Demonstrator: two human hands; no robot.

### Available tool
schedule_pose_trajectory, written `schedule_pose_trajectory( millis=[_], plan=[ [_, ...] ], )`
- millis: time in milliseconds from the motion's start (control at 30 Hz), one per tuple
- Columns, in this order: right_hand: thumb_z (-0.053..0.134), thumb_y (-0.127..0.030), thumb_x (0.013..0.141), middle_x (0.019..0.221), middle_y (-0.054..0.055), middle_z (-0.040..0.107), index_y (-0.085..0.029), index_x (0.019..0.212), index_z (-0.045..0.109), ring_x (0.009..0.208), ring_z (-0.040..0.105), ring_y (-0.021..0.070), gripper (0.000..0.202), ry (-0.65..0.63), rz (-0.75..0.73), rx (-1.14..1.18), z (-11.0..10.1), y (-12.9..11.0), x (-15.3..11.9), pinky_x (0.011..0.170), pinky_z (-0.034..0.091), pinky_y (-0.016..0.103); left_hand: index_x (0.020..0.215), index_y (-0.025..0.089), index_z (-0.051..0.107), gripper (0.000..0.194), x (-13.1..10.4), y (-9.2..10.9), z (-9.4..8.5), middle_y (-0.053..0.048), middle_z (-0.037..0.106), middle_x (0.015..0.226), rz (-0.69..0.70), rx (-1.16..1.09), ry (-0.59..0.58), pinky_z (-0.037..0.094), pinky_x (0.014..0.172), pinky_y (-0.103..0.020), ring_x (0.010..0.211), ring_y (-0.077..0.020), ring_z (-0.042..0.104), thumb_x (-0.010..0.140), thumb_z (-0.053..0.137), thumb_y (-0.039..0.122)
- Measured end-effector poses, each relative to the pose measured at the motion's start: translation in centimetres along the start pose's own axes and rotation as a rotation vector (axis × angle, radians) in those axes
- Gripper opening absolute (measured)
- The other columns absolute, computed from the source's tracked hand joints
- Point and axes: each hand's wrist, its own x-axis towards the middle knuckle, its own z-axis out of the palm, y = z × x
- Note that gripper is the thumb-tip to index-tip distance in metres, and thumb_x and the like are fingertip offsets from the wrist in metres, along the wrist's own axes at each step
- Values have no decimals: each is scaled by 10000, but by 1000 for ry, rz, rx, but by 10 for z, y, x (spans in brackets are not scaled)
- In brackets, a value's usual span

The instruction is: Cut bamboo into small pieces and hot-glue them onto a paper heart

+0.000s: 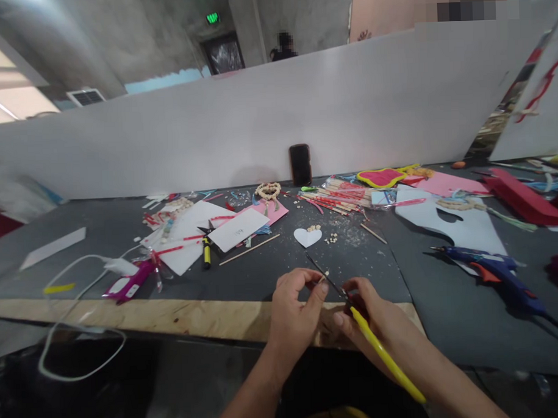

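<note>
My right hand [367,309] is closed around a needle file with a yellow handle [387,354]. Its thin dark shaft [318,267] points forward and left over the table edge. Thumb and fingertips of my left hand [295,300] pinch a small pale piece [326,274] against the shaft; its exact kind is too small to make out. Just beyond my hands lies a white paper heart [307,237], with small pale wooden bits [331,238] beside it and a few more at its upper edge.
A blue glue gun [496,268] lies at the right. Red-striped sticks [338,196] and an upright phone [300,164] stand farther back. Paper sheets, yellow-and-black cutters [206,251], a purple device [130,281] and a white cable [58,314] are left. A white partition [189,133] borders the table.
</note>
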Motion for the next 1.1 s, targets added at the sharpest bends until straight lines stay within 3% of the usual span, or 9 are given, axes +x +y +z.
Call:
schedule_pose_trajectory(
  millis=[100, 300, 533, 767, 900, 1000, 1100],
  plan=[
    [455, -426, 841, 736, 27, 640, -217, 988, 362, 594, 615, 170, 272, 38, 6, -65, 3, 1, -2, 514, 395, 253, 791, 183, 624, 95, -1, 0, 1, -25, 655, 813, 31, 44, 42, 424, 771, -322, 809, -187, 581, 812, 559, 249],
    [504, -375, 792, 761, 93, 666, -195, 916, 446, 700, 655, 265, 226, 116, 12, -390, 6, 15, -4, 582, 423, 319, 747, 173, 622, 83, -6, -1, 5, -30, 661, 788, 105, 82, 91, 430, 755, -321, 781, -180, 575, 803, 570, 205],
    [516, -341, 784, 885, 126, 641, -164, 1003, 449, 803, 619, 262, 289, 100, -80, -368, 12, 25, -9, 643, 458, 343, 739, 176, 602, 74, -9, -3, 10, -37, 666, 809, 144, 71, 109, 441, 758, -329, 801, -186, 582, 800, 560, 174],
    [509, -220, 737, 985, 149, 626, -143, 1035, 489, 911, 583, 265, 309, 91, -159, -290, 7, 31, -8, 791, 451, 393, 700, 173, 587, 135, -11, -4, 10, -51, 669, 791, 152, 47, 133, 452, 751, -330, 798, -191, 588, 820, 551, 223],
    [513, -316, 780, 962, 138, 649, -148, 1072, 519, 891, 602, 274, 337, 66, -59, -197, 1, 24, -6, 763, 459, 388, 705, 171, 582, 137, -8, -2, 9, -49, 653, 791, 72, 13, 94, 453, 770, -326, 813, -190, 585, 818, 554, 243],
    [480, -371, 824, 824, 69, 657, -189, 973, 545, 728, 614, 216, 244, 47, 10, 25, 1, 15, 1, 639, 469, 318, 893, 160, 585, 159, -1, -2, 12, -71, 645, 923, -37, -185, 51, 461, 820, -323, 885, -189, 594, 825, 558, 302],
    [456, -395, 837, 779, 38, 645, -204, 882, 540, 698, 603, 186, 214, 1, -26, 333, 3, 9, 12, 616, 478, 289, 1170, 159, 470, 488, 4, -1, 19, -132, 548, 1213, -117, -486, -82, 429, 934, -335, 1114, -218, 527, 769, 639, 380]
  ],
)
